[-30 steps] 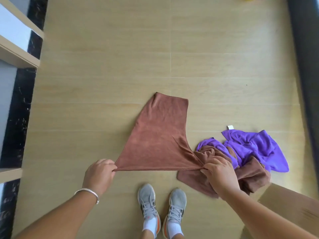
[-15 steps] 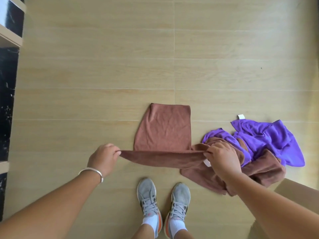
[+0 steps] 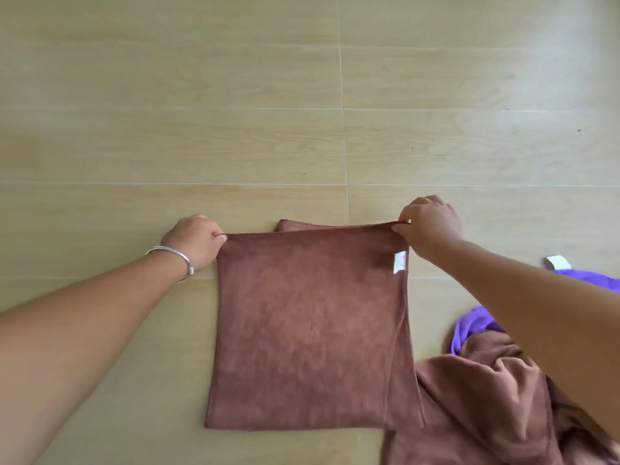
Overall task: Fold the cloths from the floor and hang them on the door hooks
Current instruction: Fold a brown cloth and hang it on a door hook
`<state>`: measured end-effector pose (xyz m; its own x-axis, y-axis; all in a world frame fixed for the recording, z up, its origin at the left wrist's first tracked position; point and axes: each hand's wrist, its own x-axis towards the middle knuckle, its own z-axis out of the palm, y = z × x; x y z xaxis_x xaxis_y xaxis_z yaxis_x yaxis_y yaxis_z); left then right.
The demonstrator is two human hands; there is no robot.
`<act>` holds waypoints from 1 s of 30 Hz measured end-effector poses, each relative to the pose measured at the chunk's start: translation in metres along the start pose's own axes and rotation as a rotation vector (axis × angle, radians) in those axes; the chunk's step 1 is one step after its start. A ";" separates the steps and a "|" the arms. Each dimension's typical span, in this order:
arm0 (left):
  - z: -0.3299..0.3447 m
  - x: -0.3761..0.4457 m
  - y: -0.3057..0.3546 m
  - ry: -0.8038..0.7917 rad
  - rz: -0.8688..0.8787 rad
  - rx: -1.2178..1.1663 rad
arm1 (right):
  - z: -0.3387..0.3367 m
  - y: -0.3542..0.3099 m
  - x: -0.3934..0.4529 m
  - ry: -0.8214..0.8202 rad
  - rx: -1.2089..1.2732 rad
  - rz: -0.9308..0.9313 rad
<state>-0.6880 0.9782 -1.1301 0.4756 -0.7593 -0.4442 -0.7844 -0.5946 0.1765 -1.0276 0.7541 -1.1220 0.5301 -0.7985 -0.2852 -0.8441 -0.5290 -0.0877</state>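
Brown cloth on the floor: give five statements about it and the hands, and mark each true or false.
1. The left hand pinches the far left corner of the brown cloth. True.
2. The right hand lies flat and open on the floor. False: it pinches the far right corner.
3. A white label shows near the cloth's right edge. True.
4. The bracelet is on the right wrist. False: left wrist.
5. The purple cloth lies left of the brown cloth. False: right.
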 end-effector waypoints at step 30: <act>-0.041 0.037 0.036 0.441 0.398 -0.099 | -0.028 -0.028 0.039 0.428 0.246 -0.241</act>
<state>-0.6826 0.9179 -1.1036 0.2901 -0.9540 0.0754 -0.9055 -0.2481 0.3443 -0.9811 0.7298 -1.1036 0.6529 -0.7358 0.1796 -0.6615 -0.6694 -0.3381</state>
